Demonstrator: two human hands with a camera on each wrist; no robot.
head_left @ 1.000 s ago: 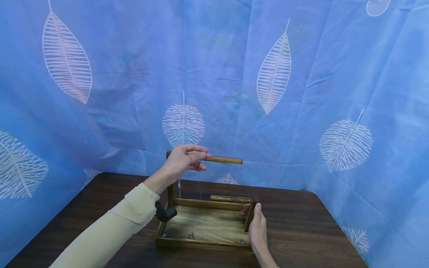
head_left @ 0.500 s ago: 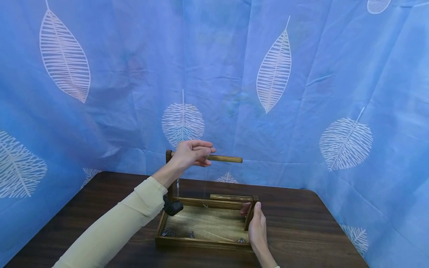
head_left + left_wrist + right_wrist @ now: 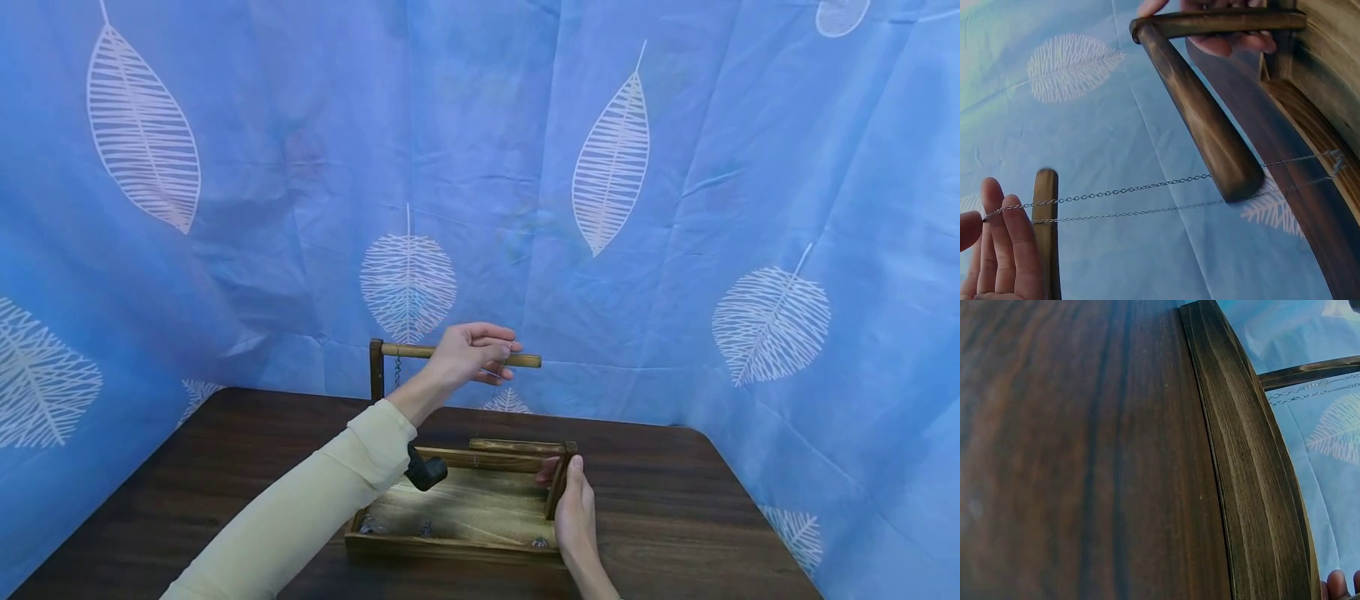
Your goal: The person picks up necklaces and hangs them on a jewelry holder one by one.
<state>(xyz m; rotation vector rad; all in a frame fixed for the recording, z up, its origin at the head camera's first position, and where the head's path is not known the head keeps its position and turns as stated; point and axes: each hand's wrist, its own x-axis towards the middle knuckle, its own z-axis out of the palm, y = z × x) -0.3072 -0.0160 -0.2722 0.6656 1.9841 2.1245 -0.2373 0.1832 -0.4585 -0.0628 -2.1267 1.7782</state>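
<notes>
My left hand [image 3: 476,354] pinches a thin silver chain necklace [image 3: 1129,189] between thumb and fingers, beside the upper wooden bar [image 3: 420,351] near its free end. In the left wrist view the necklace stretches as a long narrow loop past that bar and behind the lower wooden peg [image 3: 1204,119], its end near the tray. My right hand [image 3: 577,508] grips the short right post [image 3: 561,482] of the wooden jewelry stand, thumb on the near side and fingers behind. Only its fingertips [image 3: 1337,584] show in the right wrist view.
Another chain necklace [image 3: 397,367] hangs at the left of the upper bar, by the tall post [image 3: 377,371]. Small silver jewelry piles [image 3: 426,529] lie along the front of the stand's tray [image 3: 457,547]. The stand sits on a dark wooden table [image 3: 675,500] before a blue leaf-print curtain [image 3: 510,167].
My left hand has moved right along the upper bar with the necklace, toward the bar's free end, uncovering the necklace hanging at left. My right hand stays on the post.
</notes>
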